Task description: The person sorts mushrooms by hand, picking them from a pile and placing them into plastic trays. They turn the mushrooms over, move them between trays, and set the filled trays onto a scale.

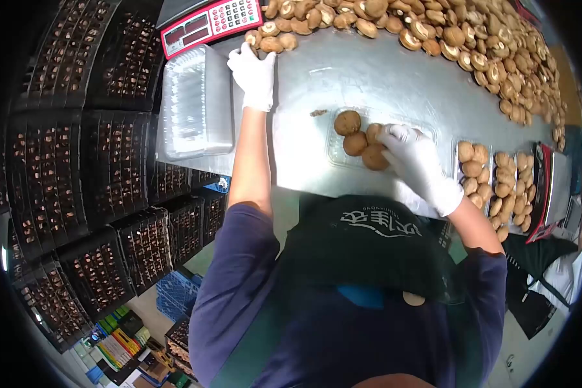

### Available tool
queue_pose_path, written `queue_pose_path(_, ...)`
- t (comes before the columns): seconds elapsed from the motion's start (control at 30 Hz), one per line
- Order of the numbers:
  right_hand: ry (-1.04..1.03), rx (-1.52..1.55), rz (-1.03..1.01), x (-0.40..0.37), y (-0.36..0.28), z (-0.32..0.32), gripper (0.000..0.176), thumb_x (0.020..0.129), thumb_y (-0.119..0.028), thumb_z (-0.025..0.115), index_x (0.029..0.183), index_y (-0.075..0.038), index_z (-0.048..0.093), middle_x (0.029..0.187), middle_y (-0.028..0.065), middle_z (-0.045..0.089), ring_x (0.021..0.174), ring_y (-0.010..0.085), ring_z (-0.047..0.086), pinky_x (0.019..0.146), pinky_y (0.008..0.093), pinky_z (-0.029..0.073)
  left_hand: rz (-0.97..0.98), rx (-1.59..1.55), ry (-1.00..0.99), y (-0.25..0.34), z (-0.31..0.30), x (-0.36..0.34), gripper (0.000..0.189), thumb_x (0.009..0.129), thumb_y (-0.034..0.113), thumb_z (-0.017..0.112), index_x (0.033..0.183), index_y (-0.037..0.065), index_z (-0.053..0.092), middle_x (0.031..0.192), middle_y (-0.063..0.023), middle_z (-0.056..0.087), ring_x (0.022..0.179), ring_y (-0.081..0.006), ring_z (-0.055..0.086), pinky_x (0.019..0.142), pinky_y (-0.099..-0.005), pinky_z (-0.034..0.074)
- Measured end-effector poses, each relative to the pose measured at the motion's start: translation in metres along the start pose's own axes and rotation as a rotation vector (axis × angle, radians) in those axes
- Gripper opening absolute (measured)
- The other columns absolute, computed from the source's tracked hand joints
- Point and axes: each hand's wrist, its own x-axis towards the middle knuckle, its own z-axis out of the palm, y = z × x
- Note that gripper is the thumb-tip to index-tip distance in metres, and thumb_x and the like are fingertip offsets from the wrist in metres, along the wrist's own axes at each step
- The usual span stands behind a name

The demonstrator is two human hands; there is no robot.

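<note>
My right hand [410,155], in a white glove, is closed on a brown mushroom [374,134] over a clear plastic tray [333,150]. Several round brown mushrooms [354,144] lie in that tray, close together at its left part. At the upper left, my left hand [252,72], also gloved in white, reaches beside a few mushrooms [271,44] at the edge of the pile; its fingers are apart and nothing shows in them. A stack of clear trays [197,103] stands just left of my left arm.
A large mushroom pile [472,39] spreads along the table's far side. A red scale [213,24] sits at the upper left. Filled trays [473,171] and another scale [553,187] stand at the right, near a co-worker's clothing [549,265]. Black crates [48,174] line the left.
</note>
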Motion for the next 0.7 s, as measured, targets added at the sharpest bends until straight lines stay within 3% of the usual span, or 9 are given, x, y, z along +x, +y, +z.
queue_pose_path(0.07,0.091,-0.032,-0.026,0.030,0.008,-0.001,0.009,0.083,-0.012,0.061,0.090,-0.009,0.063,0.081,0.0081,0.058,0.075,0.0289,0.063,0.061,0.0392,0.052,0.097,0.010,0.041,-0.005,0.006,0.003,0.051,0.072,0.025,0.079,0.115,0.005,0.058,0.110,-0.0165,0.052,0.104,-0.0350,0.050,0.084,-0.0435,0.048)
queue_pose_path(0.2,0.251,-0.005,-0.253,0.142,0.027,0.032,0.029,0.085,-0.013,0.055,0.114,-0.008,0.060,0.102,0.0113,0.060,0.094,0.0300,0.061,0.078,0.0404,0.052,0.169,0.042,0.036,-0.007,0.005,0.001,0.033,0.076,0.020,0.074,0.107,0.013,0.062,0.100,-0.0091,0.057,0.096,-0.0302,0.055,0.078,-0.0420,0.050)
queue_pose_path(0.3,0.206,-0.073,-0.234,0.224,0.034,0.083,0.044,0.087,-0.012,0.053,0.131,-0.010,0.051,0.122,0.0149,0.054,0.110,0.0306,0.055,0.089,0.0407,0.049,0.202,0.047,-0.007,-0.004,0.001,-0.001,0.036,0.079,0.017,0.066,0.114,0.015,0.062,0.101,-0.0090,0.058,0.097,-0.0295,0.055,0.078,-0.0410,0.051)
queue_pose_path(0.33,0.030,-0.137,-0.150,0.239,0.025,0.082,0.046,0.087,-0.012,0.053,0.132,-0.011,0.051,0.124,0.0155,0.053,0.110,0.0318,0.057,0.089,0.0413,0.049,0.218,0.110,-0.044,0.000,0.000,0.000,0.043,0.079,0.017,0.063,0.122,0.016,0.060,0.101,-0.0086,0.059,0.097,-0.0286,0.056,0.079,-0.0403,0.051)
queue_pose_path(0.37,-0.041,-0.176,-0.124,0.252,0.023,0.089,0.045,0.086,-0.010,0.055,0.131,-0.010,0.052,0.125,0.0149,0.053,0.108,0.0329,0.059,0.090,0.0417,0.049,0.285,0.135,-0.058,0.002,-0.001,0.003,0.042,0.077,0.018,0.063,0.118,0.013,0.063,0.097,-0.0111,0.061,0.092,-0.0289,0.059,0.072,-0.0415,0.050)
queue_pose_path(0.47,-0.047,-0.178,-0.124,0.260,0.030,0.098,0.044,0.082,-0.013,0.061,0.126,-0.009,0.055,0.120,0.0152,0.056,0.104,0.0324,0.061,0.089,0.0411,0.050,0.292,0.238,-0.149,0.009,-0.002,0.013,0.044,0.074,0.021,0.066,0.118,0.013,0.063,0.093,-0.0115,0.063,0.090,-0.0283,0.062,0.072,-0.0406,0.050)
queue_pose_path(0.53,-0.098,0.093,0.002,0.250,0.040,0.090,0.043,0.078,-0.017,0.066,0.119,-0.007,0.060,0.115,0.0160,0.060,0.103,0.0314,0.061,0.087,0.0403,0.050,0.314,0.190,-0.116,0.011,0.003,0.022,0.044,0.073,0.022,0.067,0.116,0.012,0.064,0.089,-0.0118,0.064,0.086,-0.0276,0.064,0.071,-0.0405,0.050)
queue_pose_path(0.57,-0.105,0.205,0.030,0.244,0.049,0.088,0.044,0.076,-0.023,0.068,0.116,-0.007,0.062,0.104,0.0153,0.065,0.100,0.0273,0.063,0.085,0.0378,0.050,0.316,0.184,-0.118,0.009,0.007,0.025,0.044,0.073,0.022,0.067,0.116,0.012,0.064,0.089,-0.0118,0.064,0.086,-0.0276,0.064,0.071,-0.0405,0.050)
queue_pose_path(0.7,-0.346,1.012,0.326,0.179,0.064,0.027,0.040,0.085,-0.031,0.066,0.115,-0.004,0.064,0.099,0.0055,0.068,0.079,0.0126,0.063,0.072,0.0256,0.049,0.278,0.196,-0.136,-0.001,0.012,0.042,0.042,0.075,0.029,0.069,0.114,0.013,0.066,0.094,-0.0143,0.068,0.081,-0.0312,0.067,0.072,-0.0415,0.053)
